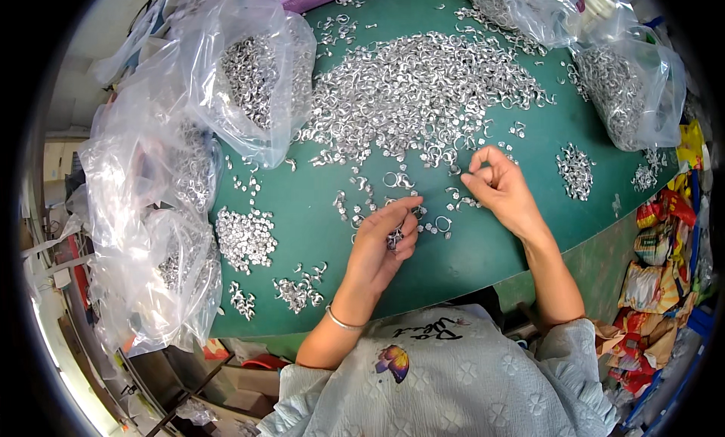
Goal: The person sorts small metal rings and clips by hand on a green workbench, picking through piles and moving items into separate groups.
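Her left hand (381,237) pinched a cluster of small metal rings (394,238); right hand (498,184) curled, fingertips together. Light, stiff, slippery pieces, best nipped by the rim.

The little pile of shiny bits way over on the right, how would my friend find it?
Start at the green table and find the huge silver heap in its middle. Go right, past the right hand, toward the clear bag. The small pile sits alone there, touching neither.
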A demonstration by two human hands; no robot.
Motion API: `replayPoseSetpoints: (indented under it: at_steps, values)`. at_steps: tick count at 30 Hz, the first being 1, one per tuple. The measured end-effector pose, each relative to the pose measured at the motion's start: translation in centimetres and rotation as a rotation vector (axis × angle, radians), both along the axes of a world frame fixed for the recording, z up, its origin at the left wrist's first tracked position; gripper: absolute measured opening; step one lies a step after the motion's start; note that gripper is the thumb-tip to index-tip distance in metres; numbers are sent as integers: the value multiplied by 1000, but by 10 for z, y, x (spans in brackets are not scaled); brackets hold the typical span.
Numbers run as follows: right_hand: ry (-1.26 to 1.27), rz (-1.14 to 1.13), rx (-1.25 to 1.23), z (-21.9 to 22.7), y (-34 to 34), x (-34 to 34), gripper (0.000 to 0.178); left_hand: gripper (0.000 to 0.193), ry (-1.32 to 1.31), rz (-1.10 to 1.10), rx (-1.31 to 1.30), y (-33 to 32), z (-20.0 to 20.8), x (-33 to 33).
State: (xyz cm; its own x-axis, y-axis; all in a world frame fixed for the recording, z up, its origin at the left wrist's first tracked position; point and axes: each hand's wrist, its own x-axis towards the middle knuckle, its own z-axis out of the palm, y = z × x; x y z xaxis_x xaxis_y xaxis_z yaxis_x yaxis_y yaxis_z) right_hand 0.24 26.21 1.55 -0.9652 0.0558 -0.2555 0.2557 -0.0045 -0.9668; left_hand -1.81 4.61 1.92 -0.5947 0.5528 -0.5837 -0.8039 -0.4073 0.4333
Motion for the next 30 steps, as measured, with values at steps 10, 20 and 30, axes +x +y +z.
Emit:
replayPoseSetpoints:
  at_steps: [10,20,30]
  values:
    - [-126,34,-316,-6,3,-2,12,28,-44,30,54,-6,-3,6]
    - [-11,21,333,-3,-1,-4,16,28,-64,88,31,-7,-2,9]
    - [33,58,516,-1,-9,-3,9,26,-54,144,2,-10,2,13]
